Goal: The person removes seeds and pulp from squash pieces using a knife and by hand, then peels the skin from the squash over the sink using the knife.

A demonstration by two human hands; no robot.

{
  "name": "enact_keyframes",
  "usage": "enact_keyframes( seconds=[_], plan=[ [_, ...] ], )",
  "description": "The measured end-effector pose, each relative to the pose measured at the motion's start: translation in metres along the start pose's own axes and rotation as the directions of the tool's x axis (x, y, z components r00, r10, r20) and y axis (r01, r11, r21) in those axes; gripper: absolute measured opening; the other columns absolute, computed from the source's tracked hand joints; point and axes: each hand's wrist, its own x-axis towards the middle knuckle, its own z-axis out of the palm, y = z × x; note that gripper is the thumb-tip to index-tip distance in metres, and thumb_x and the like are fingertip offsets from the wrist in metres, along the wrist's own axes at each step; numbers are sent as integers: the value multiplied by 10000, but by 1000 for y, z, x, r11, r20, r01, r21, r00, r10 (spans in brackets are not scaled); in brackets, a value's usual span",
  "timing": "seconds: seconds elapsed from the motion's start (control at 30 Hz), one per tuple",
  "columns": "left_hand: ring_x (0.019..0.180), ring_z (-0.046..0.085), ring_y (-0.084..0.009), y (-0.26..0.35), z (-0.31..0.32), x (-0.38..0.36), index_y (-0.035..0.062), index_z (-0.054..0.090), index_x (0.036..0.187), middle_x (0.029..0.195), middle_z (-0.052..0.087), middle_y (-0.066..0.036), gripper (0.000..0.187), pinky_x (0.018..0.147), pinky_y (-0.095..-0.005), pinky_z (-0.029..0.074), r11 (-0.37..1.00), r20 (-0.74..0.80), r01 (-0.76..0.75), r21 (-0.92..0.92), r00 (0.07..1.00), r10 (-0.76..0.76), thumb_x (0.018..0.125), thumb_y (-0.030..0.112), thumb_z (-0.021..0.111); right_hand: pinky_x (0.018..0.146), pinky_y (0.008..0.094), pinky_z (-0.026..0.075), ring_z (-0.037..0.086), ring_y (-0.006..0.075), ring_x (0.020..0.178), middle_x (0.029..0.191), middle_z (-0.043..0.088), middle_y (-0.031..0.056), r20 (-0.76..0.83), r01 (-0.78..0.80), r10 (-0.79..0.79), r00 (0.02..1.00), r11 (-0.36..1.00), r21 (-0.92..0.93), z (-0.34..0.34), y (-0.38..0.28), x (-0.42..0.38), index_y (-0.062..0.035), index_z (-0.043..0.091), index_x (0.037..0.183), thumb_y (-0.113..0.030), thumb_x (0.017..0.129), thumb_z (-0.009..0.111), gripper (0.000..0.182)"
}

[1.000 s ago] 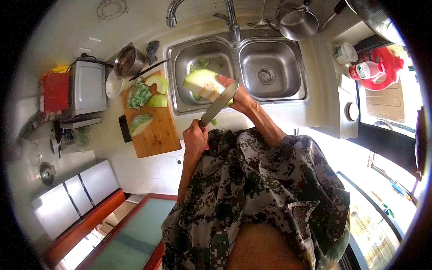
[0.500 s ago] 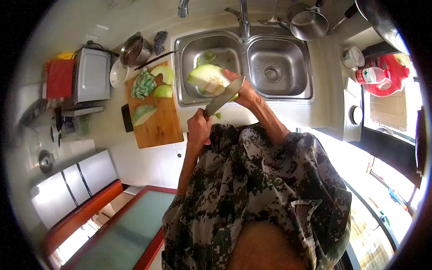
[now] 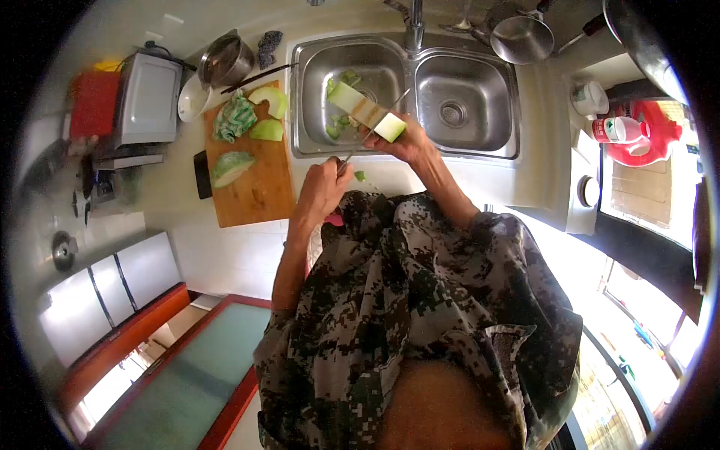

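Observation:
My left hand (image 3: 322,186) is closed round the handle of a knife (image 3: 351,157). Its blade, seen nearly edge-on, reaches up and right across the melon piece. My right hand (image 3: 407,141) grips that long wedge of pale green melon (image 3: 351,99), with its brownish, seedy inner strip and a pale cut end facing up. The wedge is over the left sink basin (image 3: 311,94), close to the front rim. Green peelings (image 3: 337,126) lie in the basin beneath it. Whether the blade touches the flesh is hard to tell.
On my left, a wooden cutting board (image 3: 259,196) carries melon pieces (image 3: 268,130), a cut wedge (image 3: 232,169) and a crumpled green-white cloth or bag (image 3: 234,120). Chopsticks (image 3: 259,77), a bowl (image 3: 193,99) and a pot (image 3: 227,61) stand behind. The faucet (image 3: 415,26) rises between both basins.
The melon wedge has been turned so its cut end and inner strip show. The knife blade has rotated from broadside to nearly edge-on, and the view has shifted slightly.

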Motion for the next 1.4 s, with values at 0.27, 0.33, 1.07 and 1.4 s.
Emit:
enact_keyframes(
  seconds=[0.27,0.33,1.07,1.4],
  plan=[
    [515,387,-158,10,-34,7,-21,470,714,551,374,-80,336,493,-371,357,992,95,-105,-68,989,111,870,252,587,614,322,422,469,216,765,908,474,162,96,-139,121,988,968,209,20,15,-15,60,414,1235,-247,969,375,408],
    [498,455,-213,18,-37,1,-55,478,737,557,445,-119,302,514,-379,389,988,89,-13,-154,996,27,869,195,585,639,335,452,494,231,790,954,490,185,186,-143,108,977,972,186,9,13,-9,45,407,1257,-265,973,377,422],
    [688,635,-401,10,-17,-20,-36,546,869,705,621,-244,255,613,-475,499,935,24,-118,334,993,116,850,210,608,768,398,542,600,243,932,1087,568,170,30,215,-228,973,857,-469,7,10,-13,5,456,1254,-301,967,420,421],
    [629,633,-366,-12,12,-16,-19,510,809,708,616,-208,243,562,-432,504,933,-141,-143,331,970,199,813,168,665,651,309,550,637,183,770,890,612,92,-18,238,-345,938,682,-692,28,17,-24,6,540,1119,-350,973,432,400]
  ],
)
